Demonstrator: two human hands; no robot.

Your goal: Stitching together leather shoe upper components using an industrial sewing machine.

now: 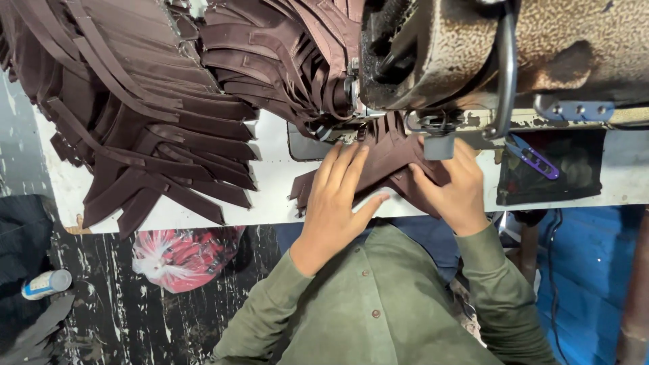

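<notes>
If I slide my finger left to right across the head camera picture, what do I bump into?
White bottle → pink plastic bag → left hand on brown cloth → right hand → purple snips
</notes>
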